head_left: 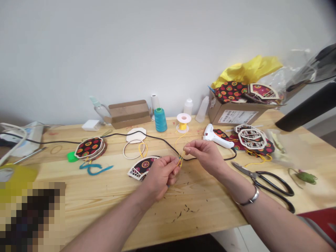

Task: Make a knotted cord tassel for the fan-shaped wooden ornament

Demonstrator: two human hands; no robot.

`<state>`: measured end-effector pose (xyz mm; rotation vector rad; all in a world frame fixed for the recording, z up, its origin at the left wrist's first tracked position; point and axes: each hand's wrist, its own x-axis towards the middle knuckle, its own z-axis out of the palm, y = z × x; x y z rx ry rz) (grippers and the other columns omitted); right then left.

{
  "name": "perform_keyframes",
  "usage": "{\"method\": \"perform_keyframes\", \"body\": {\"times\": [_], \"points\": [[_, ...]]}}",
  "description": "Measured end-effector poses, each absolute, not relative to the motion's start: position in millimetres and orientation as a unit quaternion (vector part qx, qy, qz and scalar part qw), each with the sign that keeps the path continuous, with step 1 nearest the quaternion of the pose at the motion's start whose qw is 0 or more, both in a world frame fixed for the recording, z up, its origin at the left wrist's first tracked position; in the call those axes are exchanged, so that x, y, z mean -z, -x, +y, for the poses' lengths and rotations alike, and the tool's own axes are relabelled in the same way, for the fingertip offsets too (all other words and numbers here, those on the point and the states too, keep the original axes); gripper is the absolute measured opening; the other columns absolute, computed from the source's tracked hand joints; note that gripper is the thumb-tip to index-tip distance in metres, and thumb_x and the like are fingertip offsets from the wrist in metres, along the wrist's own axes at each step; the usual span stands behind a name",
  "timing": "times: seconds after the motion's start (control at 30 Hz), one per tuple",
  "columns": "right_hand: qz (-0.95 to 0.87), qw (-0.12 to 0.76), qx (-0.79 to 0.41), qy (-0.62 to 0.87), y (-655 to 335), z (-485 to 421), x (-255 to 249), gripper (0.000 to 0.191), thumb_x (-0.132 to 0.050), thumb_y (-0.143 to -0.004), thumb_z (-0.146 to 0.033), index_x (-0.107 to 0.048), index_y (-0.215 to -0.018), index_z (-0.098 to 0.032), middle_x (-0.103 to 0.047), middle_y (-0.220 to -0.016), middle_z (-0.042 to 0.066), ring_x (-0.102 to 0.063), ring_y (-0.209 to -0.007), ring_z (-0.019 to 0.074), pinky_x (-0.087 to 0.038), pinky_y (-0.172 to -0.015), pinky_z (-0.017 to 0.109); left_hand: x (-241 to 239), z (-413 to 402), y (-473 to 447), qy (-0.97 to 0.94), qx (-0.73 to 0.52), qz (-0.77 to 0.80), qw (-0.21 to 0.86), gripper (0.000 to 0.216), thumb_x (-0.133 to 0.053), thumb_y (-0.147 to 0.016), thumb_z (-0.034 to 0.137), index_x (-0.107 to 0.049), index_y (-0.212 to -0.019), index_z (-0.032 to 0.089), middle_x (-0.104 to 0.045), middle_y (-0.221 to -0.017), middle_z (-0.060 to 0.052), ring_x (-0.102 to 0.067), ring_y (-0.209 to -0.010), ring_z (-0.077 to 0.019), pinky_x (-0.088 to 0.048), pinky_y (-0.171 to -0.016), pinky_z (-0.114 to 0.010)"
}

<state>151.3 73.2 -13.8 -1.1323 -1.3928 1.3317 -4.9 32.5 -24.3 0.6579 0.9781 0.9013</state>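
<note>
Over the middle of the wooden table, my left hand [168,171] is closed, with thumb and fingers pinching a thin yellow cord [180,160]. My right hand [201,154] is closed in a pinch on the same cord, just to the right and a little higher. The cord runs between both sets of fingertips; its exact loops are too small to make out. Partly hidden behind my left hand lies a fan-shaped ornament [143,166] with dark patterned fabric and a white lattice edge. A spool of yellow cord [183,124] stands farther back.
Black-handled scissors [258,176] and a white glue gun [216,137] lie to the right. A teal thread cone [160,120] stands at the back, near a cardboard box [231,113] of fabric pieces. Stacked fabric ornaments [90,147] lie left. A black cable [118,134] crosses the table [110,199].
</note>
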Motion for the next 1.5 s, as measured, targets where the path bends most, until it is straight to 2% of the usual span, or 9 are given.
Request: {"method": "perform_keyframes", "body": {"times": [0.2,0.53,0.63,0.73,0.9,1.1,1.23,1.37,1.5], "points": [[-0.565,0.442,-0.534,0.447,-151.0,73.8,12.4,0.021,-0.067,-0.068,-0.036,-0.06,-0.061,-0.017,-0.058,-0.06,-0.001,-0.048,-0.058,0.0114,-0.041,-0.06,0.026,25.0,32.5,4.0,-0.313,-0.402,0.448,0.735,0.029,-0.07,-0.07,0.035,-0.05,-0.064,0.014,-0.043,-0.049,0.007,-0.024,-0.038,-0.0014,-0.013,-0.037,-0.016],[-0.6,0.437,-0.51,0.434,-150.1,72.3,15.8,0.027,-0.061,-0.073,-0.042,-0.055,-0.065,-0.017,-0.047,-0.06,-0.002,-0.038,-0.056,0.0104,-0.032,-0.053,0.025,24.8,31.0,3.1,-0.313,-0.393,0.465,0.729,0.029,-0.071,-0.068,0.035,-0.051,-0.062,0.014,-0.045,-0.048,0.006,-0.026,-0.037,-0.0017,-0.013,-0.036,-0.017],[-0.629,0.433,-0.484,0.428,-150.6,71.8,16.8,0.027,-0.058,-0.078,-0.041,-0.052,-0.065,-0.018,-0.044,-0.059,-0.003,-0.036,-0.056,0.0105,-0.031,-0.053,0.025,25.1,31.0,2.4,-0.325,-0.397,0.476,0.714,0.028,-0.07,-0.068,0.035,-0.053,-0.062,0.014,-0.051,-0.049,0.004,-0.027,-0.036,-0.0018,-0.014,-0.036,-0.017],[-0.66,0.437,-0.459,0.404,-152.2,72.0,16.0,0.025,-0.056,-0.081,-0.035,-0.05,-0.064,-0.018,-0.044,-0.062,-0.002,-0.039,-0.059,0.0112,-0.032,-0.056,0.025,25.2,32.5,3.1,-0.347,-0.422,0.506,0.668,0.026,-0.068,-0.07,0.035,-0.056,-0.063,0.012,-0.06,-0.056,0.0,-0.027,-0.035,-0.0015,-0.017,-0.036,-0.018],[-0.7,0.434,-0.446,0.35,-154.8,72.4,15.3,0.024,-0.058,-0.082,-0.031,-0.053,-0.062,-0.018,-0.051,-0.077,0.002,-0.049,-0.077,0.0152,-0.038,-0.073,0.029,23.0,36.1,5.8,-0.347,-0.492,0.523,0.604,0.022,-0.068,-0.071,0.033,-0.062,-0.068,0.012,-0.061,-0.058,0.001,-0.029,-0.036,-0.0019,-0.021,-0.037,-0.018],[-0.71,0.427,-0.426,0.362,-154.2,71.8,18.7,0.018,-0.062,-0.08,-0.029,-0.06,-0.065,-0.018,-0.052,-0.091,0.004,-0.05,-0.092,0.0182,-0.039,-0.085,0.035,20.2,33.1,4.0,-0.333,-0.476,0.486,0.653,0.024,-0.075,-0.065,0.034,-0.063,-0.066,0.012,-0.056,-0.052,0.004,-0.029,-0.035,-0.0014,-0.022,-0.036,-0.017],[-0.708,0.425,-0.44,0.353,-153.5,70.4,18.2,0.019,-0.062,-0.08,-0.027,-0.06,-0.063,-0.018,-0.053,-0.088,0.005,-0.049,-0.098,0.0192,-0.038,-0.087,0.035,20.4,31.2,3.3,-0.308,-0.461,0.468,0.688,0.028,-0.077,-0.063,0.034,-0.061,-0.066,0.011,-0.058,-0.054,0.002,-0.027,-0.036,-0.0002,-0.021,-0.036,-0.015],[-0.711,0.418,-0.444,0.351,-152.0,69.1,17.4,0.017,-0.062,-0.079,-0.025,-0.06,-0.064,-0.018,-0.054,-0.089,0.005,-0.05,-0.099,0.02,-0.039,-0.087,0.036,21.6,31.6,3.7,-0.263,-0.436,0.438,0.741,0.031,-0.08,-0.06,0.033,-0.058,-0.065,0.011,-0.055,-0.052,0.003,-0.022,-0.036,0.0011,-0.016,-0.036,-0.014],[-0.714,0.422,-0.428,0.36,-151.6,70.2,18.6,0.013,-0.063,-0.078,-0.024,-0.061,-0.067,-0.018,-0.052,-0.094,0.005,-0.051,-0.096,0.0192,-0.038,-0.088,0.037,20.7,31.5,4.1,-0.251,-0.416,0.423,0.765,0.032,-0.08,-0.059,0.032,-0.056,-0.064,0.011,-0.06,-0.056,0.0,-0.021,-0.036,0.0022,-0.015,-0.036,-0.014]]}}
